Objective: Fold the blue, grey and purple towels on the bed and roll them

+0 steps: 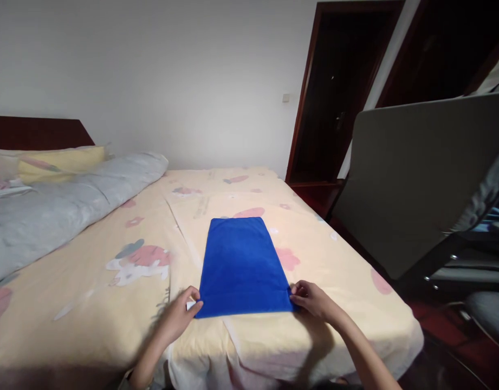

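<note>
A blue cloth (243, 265) lies flat on the patterned yellow bed sheet (143, 303), its narrower-looking end away from me. At its near left corner, my left hand (183, 313) pinches the edge between thumb and fingers, beside a small white tag (190, 305). The near right corner is pinched by my right hand (310, 298), thumb and fingertips together on the cloth.
A rolled grey quilt (78, 189) and a yellow pillow (62, 163) lie at the left before a dark headboard (38, 132). Right of the bed stand a large grey panel (415, 179) and a dark door (342, 97).
</note>
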A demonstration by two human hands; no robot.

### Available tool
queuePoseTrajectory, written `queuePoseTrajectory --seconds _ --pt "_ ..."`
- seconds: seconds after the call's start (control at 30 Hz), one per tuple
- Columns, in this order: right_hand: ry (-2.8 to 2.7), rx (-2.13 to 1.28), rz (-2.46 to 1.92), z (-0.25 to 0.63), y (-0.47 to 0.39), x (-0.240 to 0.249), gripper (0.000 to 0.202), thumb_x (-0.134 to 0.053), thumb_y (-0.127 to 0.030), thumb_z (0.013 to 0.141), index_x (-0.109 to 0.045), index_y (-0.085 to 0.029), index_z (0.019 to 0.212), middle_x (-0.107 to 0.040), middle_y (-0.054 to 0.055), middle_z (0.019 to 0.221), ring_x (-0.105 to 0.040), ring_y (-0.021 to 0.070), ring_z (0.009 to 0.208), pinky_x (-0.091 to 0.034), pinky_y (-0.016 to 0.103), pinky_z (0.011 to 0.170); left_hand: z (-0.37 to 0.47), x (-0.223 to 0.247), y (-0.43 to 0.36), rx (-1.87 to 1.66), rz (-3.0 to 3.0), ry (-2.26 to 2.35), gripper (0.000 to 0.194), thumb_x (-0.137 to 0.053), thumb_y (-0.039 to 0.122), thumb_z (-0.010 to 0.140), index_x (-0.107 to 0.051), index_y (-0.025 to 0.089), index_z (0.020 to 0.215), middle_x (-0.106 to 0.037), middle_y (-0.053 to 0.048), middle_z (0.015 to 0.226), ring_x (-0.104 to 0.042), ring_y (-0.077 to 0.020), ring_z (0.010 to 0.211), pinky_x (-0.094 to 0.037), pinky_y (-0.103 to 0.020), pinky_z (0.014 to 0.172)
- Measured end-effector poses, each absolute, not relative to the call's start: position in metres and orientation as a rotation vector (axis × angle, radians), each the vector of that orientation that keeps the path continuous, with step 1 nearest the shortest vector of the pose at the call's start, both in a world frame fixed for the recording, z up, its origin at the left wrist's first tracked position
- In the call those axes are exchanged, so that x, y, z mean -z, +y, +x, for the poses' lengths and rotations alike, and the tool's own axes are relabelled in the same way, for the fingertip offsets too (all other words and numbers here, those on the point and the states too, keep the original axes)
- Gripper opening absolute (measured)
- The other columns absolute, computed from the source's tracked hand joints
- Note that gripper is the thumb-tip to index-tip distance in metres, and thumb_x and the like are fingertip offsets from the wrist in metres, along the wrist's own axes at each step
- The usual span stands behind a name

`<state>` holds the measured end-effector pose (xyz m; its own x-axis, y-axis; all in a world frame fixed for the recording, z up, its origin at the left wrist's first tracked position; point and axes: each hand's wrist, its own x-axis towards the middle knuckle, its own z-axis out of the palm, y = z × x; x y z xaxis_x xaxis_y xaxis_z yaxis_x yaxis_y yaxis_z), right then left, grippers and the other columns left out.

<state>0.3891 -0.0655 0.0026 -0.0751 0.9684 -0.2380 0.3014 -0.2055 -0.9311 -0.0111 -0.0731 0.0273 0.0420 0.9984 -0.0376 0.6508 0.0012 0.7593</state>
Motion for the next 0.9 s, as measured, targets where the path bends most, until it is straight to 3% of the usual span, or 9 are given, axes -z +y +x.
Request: queuePoseTrajectory --seconds 0.1,0.2,0.3,0.4,0.5,0.6,0.77,0.9 --pt "-1.6 -1.101 -1.711 0.388 -0.064 0.006 0.014 -0.065 -0.03 0.074 -0.055 -0.021 0.079 -0.062 0.002 0.073 -0.059 0.0184 0.068 -0.043 0.028 0.06 -0.008 -0.029 -0.076 -0.578 1.894 1.735 0.011 -0.052 0.036 0.086 -0.057 0.026 0.086 -0.07 0.001 0.091 -0.064 -0.0191 0.074 -0.042 -0.028 0.071" --pt "-1.745 -0.817 -1.806 0.387 -0.068 -0.006 0.009 -0.062 -0.024 0.075 -0.058 -0.02 0.082 -0.062 0.004 0.083 -0.059 0.02 0.075 -0.044 0.029 0.067 -0.008 -0.032 -0.077 -0.576 2.051 1.732 0.014 -0.052 0.035 0.088 -0.063 0.026 0.087 -0.069 -0.001 0.092 -0.065 -0.0223 0.088 -0.044 -0.031 0.079" --pt "-1.895 -0.77 -1.617 0.386 -0.077 -0.023 0.016 -0.062 -0.024 0.076 -0.061 -0.021 0.092 -0.058 0.005 0.095 -0.057 0.0195 0.081 -0.045 0.029 0.073 -0.009 -0.036 -0.08 -0.676 2.251 1.663 0.015 -0.058 0.035 0.086 -0.07 0.028 0.091 -0.065 -0.005 0.104 -0.06 -0.0244 0.104 -0.043 -0.036 0.094" --pt "-2.066 -0.835 -1.377 0.384 -0.083 -0.026 0.032 -0.06 -0.015 0.071 -0.061 -0.024 0.102 -0.055 0.004 0.105 -0.056 0.0197 0.091 -0.046 0.028 0.08 -0.012 -0.036 -0.084 -0.679 2.36 1.498 0.022 -0.065 0.027 0.08 -0.07 0.03 0.101 -0.062 -0.004 0.113 -0.057 -0.0243 0.112 -0.044 -0.036 0.099" --pt "-2.108 -0.767 -1.398 0.385 -0.084 -0.017 0.045 -0.054 -0.007 0.061 -0.061 -0.024 0.103 -0.056 0.004 0.107 -0.055 0.0207 0.095 -0.045 0.028 0.08 -0.015 -0.032 -0.083 -0.616 2.385 1.404 0.038 -0.06 0.012 0.073 -0.068 0.031 0.105 -0.063 -0.003 0.112 -0.057 -0.023 0.111 -0.044 -0.035 0.099" --pt "-2.067 -0.831 -1.44 0.388 -0.08 -0.013 0.046 -0.053 -0.008 0.062 -0.061 -0.023 0.104 -0.058 0.003 0.104 -0.056 0.0179 0.083 -0.044 0.026 0.071 -0.019 -0.026 -0.076 -0.622 2.311 1.4 0.043 -0.053 0.007 0.071 -0.066 0.028 0.106 -0.065 -0.004 0.112 -0.059 -0.0219 0.111 -0.045 -0.034 0.099" --pt "-1.825 -1.079 -1.418 0.391 -0.072 -0.021 0.034 -0.052 -0.019 0.078 -0.062 -0.02 0.11 -0.067 0.003 0.097 -0.062 0.0186 0.079 -0.048 0.028 0.071 -0.024 -0.023 -0.065 -0.705 2.045 1.427 0.03 -0.052 0.019 0.079 -0.063 0.024 0.107 -0.069 -0.004 0.111 -0.063 -0.0198 0.104 -0.047 -0.029 0.095" --pt "-1.633 -1.101 -1.469 0.386 -0.058 -0.022 0.032 -0.051 -0.034 0.087 -0.065 -0.017 0.109 -0.072 0.006 0.097 -0.068 0.0228 0.088 -0.051 0.029 0.076 -0.022 -0.025 -0.054 -0.72 1.906 1.581 0.032 -0.05 0.038 0.087 -0.061 0.021 0.112 -0.07 -0.003 0.096 -0.065 -0.018 0.083 -0.047 -0.025 0.074"
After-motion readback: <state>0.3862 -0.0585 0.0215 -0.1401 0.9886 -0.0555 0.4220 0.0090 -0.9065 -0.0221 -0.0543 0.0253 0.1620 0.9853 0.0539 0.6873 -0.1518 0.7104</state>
